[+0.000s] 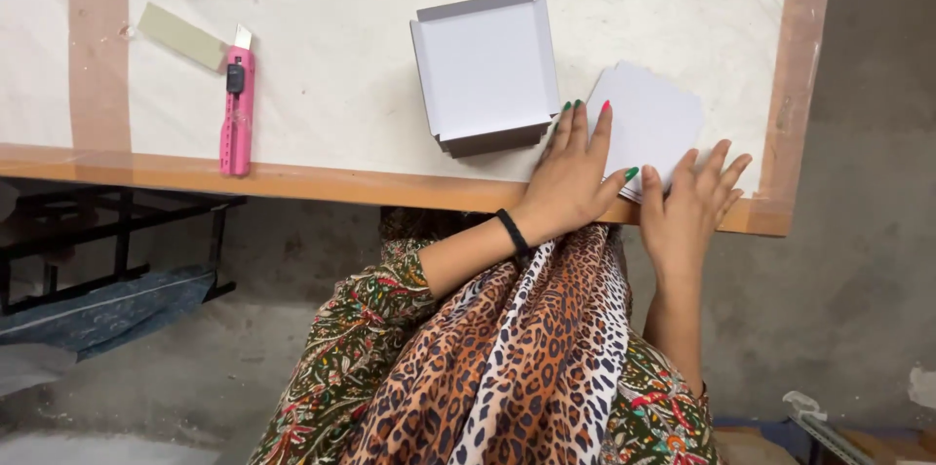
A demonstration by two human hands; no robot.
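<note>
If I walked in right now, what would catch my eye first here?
Probably the two hands at the table's near edge: the left hand, with green and red painted nails, and the right hand both rest on a stack of white cards. Just left of them sits an open grey box tray, and far left lies a pink utility knife.

White card stack (651,124), pale grey open box (485,70), a pink utility knife (235,109). Table (341,104) cream, orange-edged. Green and red nails on the fingers (585,129), leopard-print scarf (526,358), black wristband (511,230).
</note>
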